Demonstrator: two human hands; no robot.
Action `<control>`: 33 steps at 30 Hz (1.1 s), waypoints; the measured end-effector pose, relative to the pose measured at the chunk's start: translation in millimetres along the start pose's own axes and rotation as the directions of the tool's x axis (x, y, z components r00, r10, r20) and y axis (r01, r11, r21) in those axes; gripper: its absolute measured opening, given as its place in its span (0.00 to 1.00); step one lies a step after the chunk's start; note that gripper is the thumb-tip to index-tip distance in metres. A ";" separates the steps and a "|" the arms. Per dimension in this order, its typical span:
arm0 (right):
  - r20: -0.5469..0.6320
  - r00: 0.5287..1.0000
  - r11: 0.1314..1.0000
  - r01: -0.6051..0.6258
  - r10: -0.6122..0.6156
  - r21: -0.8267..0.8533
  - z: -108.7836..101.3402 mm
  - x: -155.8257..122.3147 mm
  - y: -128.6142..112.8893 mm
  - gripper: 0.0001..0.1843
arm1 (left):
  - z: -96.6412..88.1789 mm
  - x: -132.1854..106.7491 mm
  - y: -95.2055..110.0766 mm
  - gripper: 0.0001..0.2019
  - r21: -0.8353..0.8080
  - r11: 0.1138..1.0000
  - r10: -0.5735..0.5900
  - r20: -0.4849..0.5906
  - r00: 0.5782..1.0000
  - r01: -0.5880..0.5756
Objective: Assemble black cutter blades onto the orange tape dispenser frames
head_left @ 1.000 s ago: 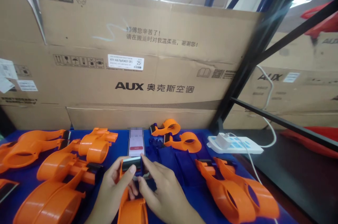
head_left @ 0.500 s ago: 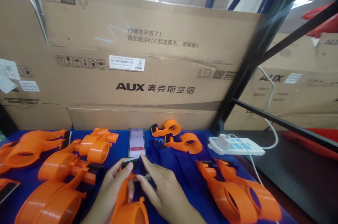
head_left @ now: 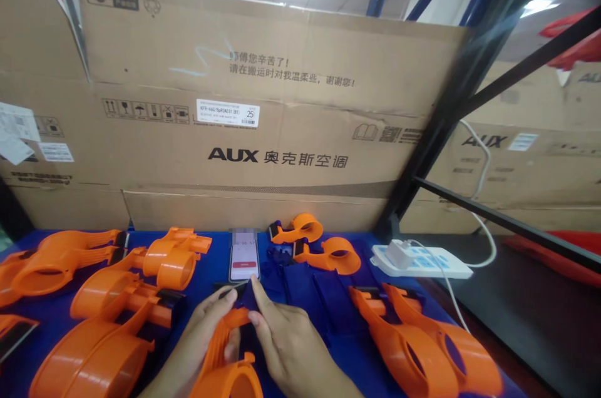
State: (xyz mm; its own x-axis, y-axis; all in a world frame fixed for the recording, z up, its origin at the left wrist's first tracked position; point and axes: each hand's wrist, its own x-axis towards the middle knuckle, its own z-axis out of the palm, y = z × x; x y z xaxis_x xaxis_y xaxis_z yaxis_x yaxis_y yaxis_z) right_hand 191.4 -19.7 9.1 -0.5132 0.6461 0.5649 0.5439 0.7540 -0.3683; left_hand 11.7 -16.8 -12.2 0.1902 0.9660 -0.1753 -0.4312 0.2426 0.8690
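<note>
An orange plastic tape dispenser [head_left: 216,357] is held in front of me, its round hub low in the view and its head pointing away. My left hand [head_left: 200,326] is closed around the dispenser near the head, thumb on top by a dark strip. A dark blue plastic piece [head_left: 247,298] sits at the head. My right hand [head_left: 300,341] presses it between index finger and thumb; its other fingers are mostly hidden. Just beyond my fingertips lies a phone [head_left: 244,254] with a lit timer screen.
Several orange tape dispensers [head_left: 91,348] lie at left, with another pair [head_left: 413,348] at right. Flat dark blue pieces [head_left: 305,288] lie right of centre. Behind stands a large cardboard box [head_left: 291,91]. A white power strip [head_left: 441,265] with cords lies by a black rack post [head_left: 436,116].
The dispenser's head has tilted slightly in my hands, and its orange neck shows more under the blue piece. Both hands stay in nearly the same place.
</note>
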 end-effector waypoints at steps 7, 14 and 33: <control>-0.070 0.997 1.000 0.006 -0.008 -0.031 -2.4 1.4 2.8 0.28 | 1.3 -1.3 0.5 0.19 0.153 0.984 0.105 -0.058 0.993 -0.095; -0.078 0.990 0.991 -0.109 0.116 0.084 -13.0 7.0 0.3 0.17 | 2.2 -7.7 7.5 0.21 0.203 0.975 0.093 0.004 0.996 -0.092; 0.002 0.954 0.851 -0.267 0.301 -0.453 -21.6 11.9 36.5 0.07 | -1.9 -1.4 -0.8 0.17 0.207 0.977 0.072 -0.063 0.995 -0.057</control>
State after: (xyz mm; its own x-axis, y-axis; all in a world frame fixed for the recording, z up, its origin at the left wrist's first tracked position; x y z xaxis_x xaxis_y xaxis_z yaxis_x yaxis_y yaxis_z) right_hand 219.5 13.0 18.3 -0.3270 0.8432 0.4268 0.9004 0.4151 -0.1301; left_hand 10.1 -18.2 -13.6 0.1027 0.9846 -0.1412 -0.2498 0.1630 0.9545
